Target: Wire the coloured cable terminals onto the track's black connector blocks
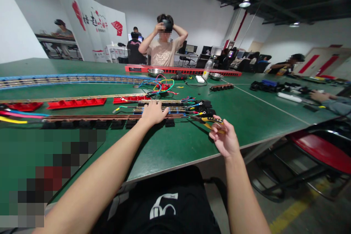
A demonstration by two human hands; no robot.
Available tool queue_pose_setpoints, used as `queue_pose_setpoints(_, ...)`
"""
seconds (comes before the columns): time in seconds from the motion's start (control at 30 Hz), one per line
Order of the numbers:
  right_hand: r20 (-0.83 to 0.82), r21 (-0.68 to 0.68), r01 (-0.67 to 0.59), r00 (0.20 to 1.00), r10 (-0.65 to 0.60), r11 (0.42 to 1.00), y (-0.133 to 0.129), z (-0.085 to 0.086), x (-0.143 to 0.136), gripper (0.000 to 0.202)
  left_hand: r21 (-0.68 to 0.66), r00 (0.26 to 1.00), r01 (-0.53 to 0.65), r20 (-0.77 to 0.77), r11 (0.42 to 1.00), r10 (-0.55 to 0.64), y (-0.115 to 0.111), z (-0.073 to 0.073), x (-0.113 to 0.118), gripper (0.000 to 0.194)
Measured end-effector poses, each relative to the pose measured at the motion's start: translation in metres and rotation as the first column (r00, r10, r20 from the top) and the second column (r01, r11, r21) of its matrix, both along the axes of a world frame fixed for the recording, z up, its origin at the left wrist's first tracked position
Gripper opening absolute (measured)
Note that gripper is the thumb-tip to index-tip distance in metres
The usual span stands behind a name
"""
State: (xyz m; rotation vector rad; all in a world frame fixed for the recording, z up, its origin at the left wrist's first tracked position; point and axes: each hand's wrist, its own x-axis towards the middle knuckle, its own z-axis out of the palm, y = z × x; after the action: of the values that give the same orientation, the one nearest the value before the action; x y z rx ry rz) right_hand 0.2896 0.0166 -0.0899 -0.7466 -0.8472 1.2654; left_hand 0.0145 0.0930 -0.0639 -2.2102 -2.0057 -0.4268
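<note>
Apparently the brown metal rails (90,117) at centre frame were being steadied: the left hand (153,112) lay palm-down, fingers spread, while the right hand (227,140) curled round one pair of yellow-and-black pliers (211,119) near their right ends. Careful jaw alignment seemed called for. Three red plastic holders (76,103) lay left, two steel bowls (155,72) beyond.
</note>
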Motion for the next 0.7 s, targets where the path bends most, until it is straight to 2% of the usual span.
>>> queue_pose_setpoints(0.2, 0.016, -0.048, 0.033, 0.999, -0.032, 0.998, 0.001, -0.001, 0.010, 0.030, 0.010, 1.000, 0.010, -0.014, 1.000, -0.010, 0.000, 0.000, 0.000, 0.062)
queue_pose_setpoints(0.7, 0.149, -0.062, 0.012, 0.989, -0.002, 0.998, 0.001, -0.006, 0.022, 0.030, 0.002, 1.000, 0.001, -0.027, 1.000, -0.001, 0.000, 0.002, 0.001, 0.062)
